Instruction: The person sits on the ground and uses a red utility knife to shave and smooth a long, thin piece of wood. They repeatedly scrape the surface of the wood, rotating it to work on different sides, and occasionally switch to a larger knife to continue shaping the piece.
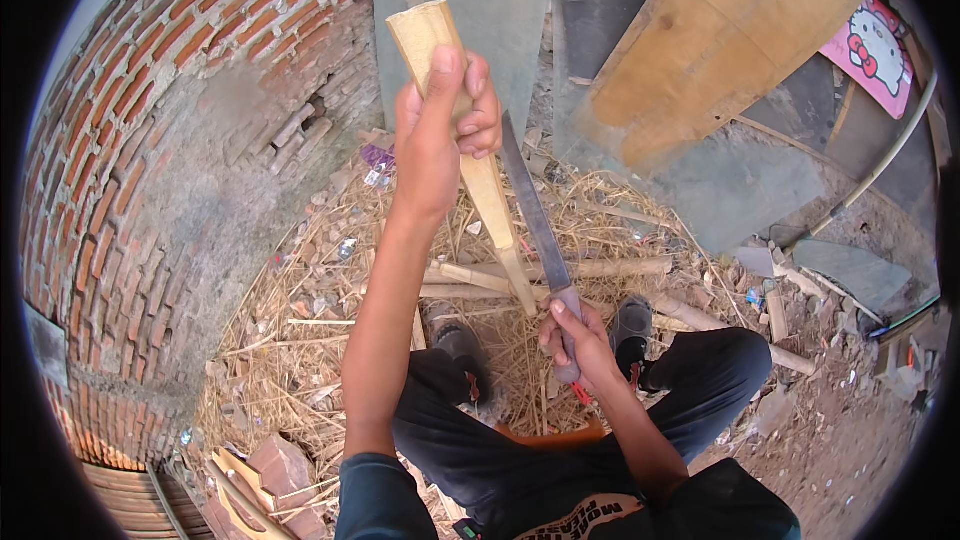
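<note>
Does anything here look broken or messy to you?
Yes. The brick wall at the left has a ragged hole with loose bricks, and straw and rubble litter the ground. The left hand holds a bamboo piece upright; the right hand holds a long blade against it.

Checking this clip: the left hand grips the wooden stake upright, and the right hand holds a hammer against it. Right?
Not quite. The head view shows the right hand holding a long blade, not a hammer. The rest stands: the left hand grips the wooden stake upright, and the blade lies against it.
</note>
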`<state>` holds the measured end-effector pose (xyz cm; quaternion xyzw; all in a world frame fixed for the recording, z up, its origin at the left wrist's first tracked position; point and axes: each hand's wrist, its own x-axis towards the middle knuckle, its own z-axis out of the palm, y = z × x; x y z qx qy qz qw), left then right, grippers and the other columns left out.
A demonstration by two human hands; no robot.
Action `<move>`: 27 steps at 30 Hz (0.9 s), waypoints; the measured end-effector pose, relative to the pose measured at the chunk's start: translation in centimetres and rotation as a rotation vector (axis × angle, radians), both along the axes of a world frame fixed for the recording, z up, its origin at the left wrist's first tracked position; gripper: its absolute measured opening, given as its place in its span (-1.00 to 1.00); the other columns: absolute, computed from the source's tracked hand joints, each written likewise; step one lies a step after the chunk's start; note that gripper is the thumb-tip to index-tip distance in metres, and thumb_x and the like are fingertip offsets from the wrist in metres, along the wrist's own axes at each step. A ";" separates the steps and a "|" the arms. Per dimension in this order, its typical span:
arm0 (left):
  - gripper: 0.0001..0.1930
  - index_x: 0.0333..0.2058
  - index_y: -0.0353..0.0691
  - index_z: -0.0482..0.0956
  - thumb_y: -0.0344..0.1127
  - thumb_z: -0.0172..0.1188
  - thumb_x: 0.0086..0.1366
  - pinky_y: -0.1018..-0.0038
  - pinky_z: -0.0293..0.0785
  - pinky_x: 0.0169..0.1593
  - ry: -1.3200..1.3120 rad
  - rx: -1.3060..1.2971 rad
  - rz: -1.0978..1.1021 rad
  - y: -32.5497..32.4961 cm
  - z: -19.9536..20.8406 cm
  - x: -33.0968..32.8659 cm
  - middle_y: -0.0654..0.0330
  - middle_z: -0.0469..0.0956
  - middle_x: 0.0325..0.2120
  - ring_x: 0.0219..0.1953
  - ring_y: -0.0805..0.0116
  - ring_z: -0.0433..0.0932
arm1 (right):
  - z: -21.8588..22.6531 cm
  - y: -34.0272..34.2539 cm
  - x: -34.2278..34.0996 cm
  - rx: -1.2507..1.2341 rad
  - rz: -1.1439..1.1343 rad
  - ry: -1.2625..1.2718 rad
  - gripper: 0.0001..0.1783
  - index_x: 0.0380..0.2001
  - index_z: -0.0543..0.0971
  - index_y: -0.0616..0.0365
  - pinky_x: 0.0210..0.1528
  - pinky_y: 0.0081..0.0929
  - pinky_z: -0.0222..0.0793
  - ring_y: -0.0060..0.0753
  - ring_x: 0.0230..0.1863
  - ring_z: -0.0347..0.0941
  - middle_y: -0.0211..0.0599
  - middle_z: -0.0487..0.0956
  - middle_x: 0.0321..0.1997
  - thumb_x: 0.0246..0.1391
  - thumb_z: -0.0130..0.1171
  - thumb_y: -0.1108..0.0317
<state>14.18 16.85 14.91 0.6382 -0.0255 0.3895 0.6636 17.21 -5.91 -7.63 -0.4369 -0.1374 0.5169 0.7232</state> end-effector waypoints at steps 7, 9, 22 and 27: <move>-0.50 -0.30 -0.10 0.36 0.20 -0.12 0.69 0.56 0.01 -0.51 -0.045 -0.001 -0.046 0.1 -0.4 -0.4 0.44 0.14 -0.64 -0.61 0.62 0.06 | 1.4 0.5 -0.7 -0.007 0.117 0.095 -0.57 0.05 0.49 0.28 -0.61 -0.52 0.22 -0.51 -0.67 0.36 -0.21 0.55 -0.51 0.50 0.10 0.06; -0.49 -0.31 -0.09 0.34 0.22 -0.13 0.69 0.55 -0.01 -0.52 -0.036 -0.006 -0.026 -0.1 -0.5 -0.2 0.43 0.12 -0.64 -0.63 0.61 0.04 | 1.5 0.5 0.2 -0.039 0.149 0.081 -0.61 -0.01 0.49 0.26 -0.61 -0.51 0.24 -0.51 -0.67 0.37 -0.23 0.56 -0.50 0.51 0.10 0.08; -0.46 -0.31 -0.07 0.30 0.27 -0.18 0.67 0.52 -0.03 -0.53 -0.013 -0.015 0.077 -0.5 -0.4 0.0 0.43 0.08 -0.65 -0.64 0.58 0.03 | 1.4 3.0 -2.5 -0.084 0.069 -0.099 -0.67 -0.32 0.36 0.05 -0.64 -0.51 0.20 -0.58 -0.72 0.29 -0.53 0.31 -0.60 0.57 0.07 0.14; -0.46 -0.31 -0.08 0.31 0.27 -0.17 0.67 0.53 -0.03 -0.52 0.001 -0.030 0.135 -1.2 -0.4 0.2 0.41 0.08 -0.64 -0.63 0.57 0.03 | 1.5 4.4 -3.3 -0.061 -0.027 -0.105 -0.67 -0.34 0.36 0.05 -0.64 -0.51 0.17 -0.59 -0.72 0.27 -0.53 0.31 -0.60 0.55 0.10 0.17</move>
